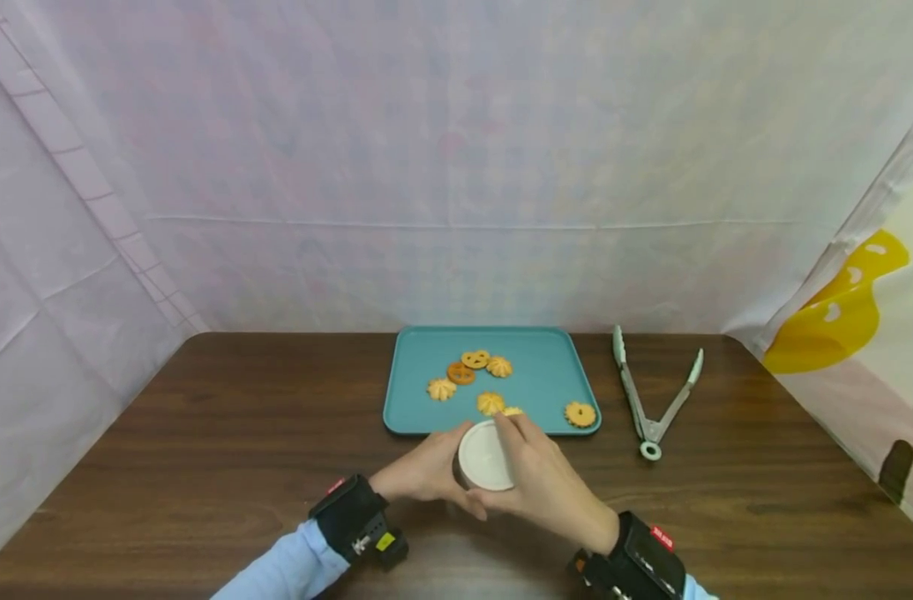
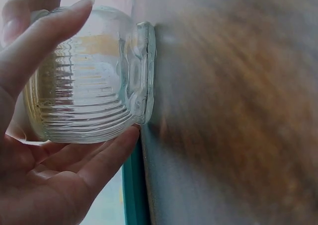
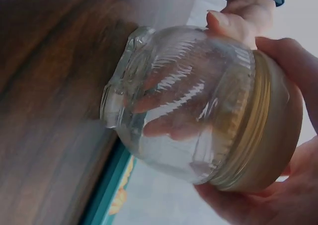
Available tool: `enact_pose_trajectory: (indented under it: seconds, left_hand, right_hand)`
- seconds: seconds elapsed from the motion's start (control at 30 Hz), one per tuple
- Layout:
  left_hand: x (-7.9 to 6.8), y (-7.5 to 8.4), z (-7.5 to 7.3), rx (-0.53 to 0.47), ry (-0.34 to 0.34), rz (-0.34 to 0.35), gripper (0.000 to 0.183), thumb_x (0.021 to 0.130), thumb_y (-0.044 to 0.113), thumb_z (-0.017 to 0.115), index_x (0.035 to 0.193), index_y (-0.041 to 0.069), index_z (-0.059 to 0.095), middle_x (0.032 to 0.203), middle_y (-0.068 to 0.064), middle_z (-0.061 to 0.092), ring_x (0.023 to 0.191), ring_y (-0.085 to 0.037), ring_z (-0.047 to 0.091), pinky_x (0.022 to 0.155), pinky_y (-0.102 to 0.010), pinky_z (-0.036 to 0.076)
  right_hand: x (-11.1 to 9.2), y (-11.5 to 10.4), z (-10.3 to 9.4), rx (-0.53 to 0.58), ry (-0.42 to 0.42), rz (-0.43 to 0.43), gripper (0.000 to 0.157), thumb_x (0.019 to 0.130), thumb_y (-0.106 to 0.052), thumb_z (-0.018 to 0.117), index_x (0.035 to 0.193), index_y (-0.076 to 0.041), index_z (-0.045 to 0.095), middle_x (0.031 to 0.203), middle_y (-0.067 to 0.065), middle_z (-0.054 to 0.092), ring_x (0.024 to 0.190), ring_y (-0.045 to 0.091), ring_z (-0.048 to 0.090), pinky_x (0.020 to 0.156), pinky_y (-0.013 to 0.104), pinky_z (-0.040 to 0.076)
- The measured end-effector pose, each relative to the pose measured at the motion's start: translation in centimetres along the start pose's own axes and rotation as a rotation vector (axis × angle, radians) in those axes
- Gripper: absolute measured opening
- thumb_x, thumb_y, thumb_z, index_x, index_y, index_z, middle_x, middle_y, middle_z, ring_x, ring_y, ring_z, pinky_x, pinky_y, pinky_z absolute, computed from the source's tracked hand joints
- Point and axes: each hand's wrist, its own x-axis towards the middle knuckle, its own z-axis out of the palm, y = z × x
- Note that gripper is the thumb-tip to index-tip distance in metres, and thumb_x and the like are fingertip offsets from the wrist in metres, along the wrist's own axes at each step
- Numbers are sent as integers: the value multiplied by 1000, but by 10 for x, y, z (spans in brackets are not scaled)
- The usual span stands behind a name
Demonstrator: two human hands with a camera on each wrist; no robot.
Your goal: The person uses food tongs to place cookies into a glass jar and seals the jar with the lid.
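Note:
A ribbed clear glass jar (image 2: 94,81) stands upright just in front of the tray, its base at the tabletop; fingers show through the glass in the right wrist view. On top is a round white lid (image 1: 486,456), whose side looks tan in the right wrist view (image 3: 280,130). My left hand (image 1: 429,468) holds the glass body, thumb on one side and fingers on the other. My right hand (image 1: 535,479) grips the lid's rim between thumb and fingers. Whether the lid sits tight or loose I cannot tell.
Behind the jar lies a teal tray (image 1: 426,346) bearing several cookies, among them a pretzel-shaped one (image 1: 475,359) and a scalloped one (image 1: 580,414) near its right corner. Spread metal tongs (image 1: 651,429) rest right of it on the brown wooden table (image 1: 239,433). White cloth (image 1: 456,167) hangs behind.

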Motion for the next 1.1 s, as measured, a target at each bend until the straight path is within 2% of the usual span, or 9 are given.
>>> enact_pose_trajectory:
  seconds: [0.13, 0.3, 0.57, 0.8, 0.97, 1.1]
  left_hand:
    - [0, 0, 0, 12, -3, 3, 86, 52, 30, 85, 123, 8, 41, 114, -4, 55, 101, -15, 53, 86, -24, 44]
    - [1, 0, -1, -2, -17, -8, 87, 53, 30, 85, 125, 10, 40, 117, -4, 53, 105, -15, 51, 89, -25, 43]
    - [1, 1, -1, -21, -17, -3, 89, 54, 29, 85, 128, 9, 38, 120, -5, 52, 107, -17, 51, 90, -26, 42]
    - [1, 1, 0, 0, -7, 24, 92, 52, 28, 86, 129, 9, 38, 121, -4, 52, 110, -15, 49, 95, -28, 40]
    - [1, 1, -1, -15, -18, 16, 97, 53, 27, 86, 133, 8, 34, 126, -5, 48, 114, -17, 46, 100, -32, 36]
    - [1, 0, 0, 11, -18, 12, 92, 53, 28, 85, 128, 6, 38, 124, -7, 51, 112, -19, 48, 99, -33, 38]
  right_hand:
    - [1, 5, -3, 73, -50, -13, 80, 63, -46, 74, 122, 0, 46, 106, 8, 51, 86, 15, 55, 66, 24, 52]
    - [3, 15, -8, 159, -132, -53, 82, 66, -51, 71, 126, -2, 44, 110, 4, 49, 90, 15, 55, 68, 22, 52]
    - [7, 26, -12, 247, -220, -100, 85, 66, -50, 72, 131, -5, 39, 118, 3, 46, 97, 17, 54, 74, 25, 51]
    - [10, 33, -16, 340, -311, -101, 85, 66, -45, 74, 134, -11, 36, 125, 4, 43, 104, 21, 51, 79, 30, 50]
    - [11, 36, -23, 420, -316, -71, 81, 69, -42, 74, 135, -17, 34, 126, 4, 44, 105, 20, 49, 79, 32, 49]
    - [9, 37, -27, 419, -299, -75, 78, 71, -40, 72, 134, -15, 35, 122, 3, 46, 103, 19, 50, 77, 30, 49]
